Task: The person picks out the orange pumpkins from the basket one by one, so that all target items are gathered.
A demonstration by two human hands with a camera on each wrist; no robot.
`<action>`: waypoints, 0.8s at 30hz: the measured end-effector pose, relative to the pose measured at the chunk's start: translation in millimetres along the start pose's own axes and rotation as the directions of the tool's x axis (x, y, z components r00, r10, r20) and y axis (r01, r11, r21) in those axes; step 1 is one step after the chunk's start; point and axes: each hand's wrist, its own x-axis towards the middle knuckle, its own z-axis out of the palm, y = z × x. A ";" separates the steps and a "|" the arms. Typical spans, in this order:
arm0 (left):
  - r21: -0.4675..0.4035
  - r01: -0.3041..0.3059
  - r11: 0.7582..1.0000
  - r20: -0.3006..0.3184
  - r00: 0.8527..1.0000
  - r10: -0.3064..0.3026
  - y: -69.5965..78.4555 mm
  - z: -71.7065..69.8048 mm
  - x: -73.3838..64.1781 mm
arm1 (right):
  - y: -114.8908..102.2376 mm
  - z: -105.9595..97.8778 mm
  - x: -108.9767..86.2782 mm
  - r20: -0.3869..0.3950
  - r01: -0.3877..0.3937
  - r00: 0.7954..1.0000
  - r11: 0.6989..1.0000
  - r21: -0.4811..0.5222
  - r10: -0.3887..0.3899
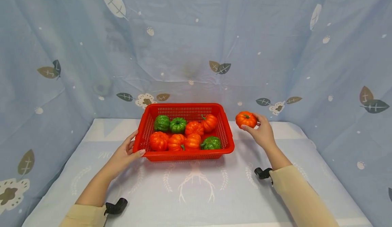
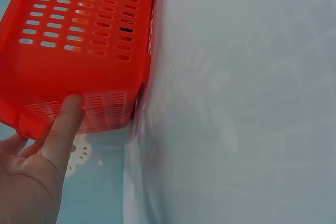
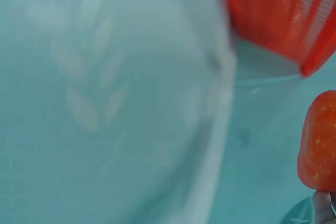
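A red plastic basket with slotted walls stands on the cloth-covered table. Inside lie several small orange pumpkins and three green ones. At its front left corner my left hand holds the basket, thumb by the front rim and fingers along the left side. The left wrist view shows one finger of that hand against the basket wall. To the right of the basket, my right hand grips another orange pumpkin in the air between thumb and fingers. Part of this pumpkin appears at the right wrist view's edge.
A pale patterned cloth covers the table. Blue curtain fabric with leaf prints encloses the back and both sides, close behind the basket. Black wrist mounts stick out from both sleeves.
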 end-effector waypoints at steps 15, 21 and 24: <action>-0.005 0.003 1.000 0.001 1.000 -0.003 -2.3 -0.7 1.6 | 40.5 15.5 36.8 0.092 -0.236 0.968 0.971 0.044 0.232; -0.018 0.009 1.000 0.007 1.000 -0.009 -2.4 -0.6 0.6 | 48.9 16.3 43.8 0.130 -0.267 0.954 0.963 -0.030 0.269; -0.009 0.019 1.000 0.004 1.000 -0.019 -0.8 -1.5 -0.2 | 51.0 17.0 46.5 0.145 -0.259 0.953 0.964 -0.063 0.266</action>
